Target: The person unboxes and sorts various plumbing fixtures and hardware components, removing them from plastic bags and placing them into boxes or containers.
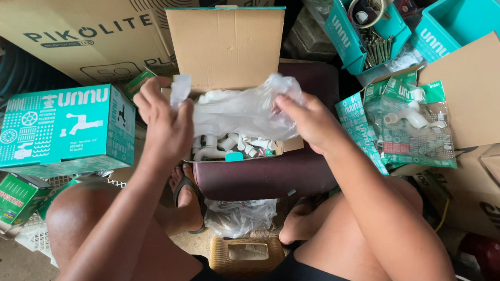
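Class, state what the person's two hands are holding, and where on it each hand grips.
Both hold a clear plastic bag: left hand pinches its left end, right hand its upper right edge.

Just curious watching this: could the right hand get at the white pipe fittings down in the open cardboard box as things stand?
Probably not straight away. The right hand and left hand both hold a clear plastic bag stretched over the white pipe fittings, covering most of them.

bare arms and bare knees are seen, with no sleeves worn. dark shorts [288, 279] are worn, and dark flip-flop sandals [191, 203] just beyond the shorts.
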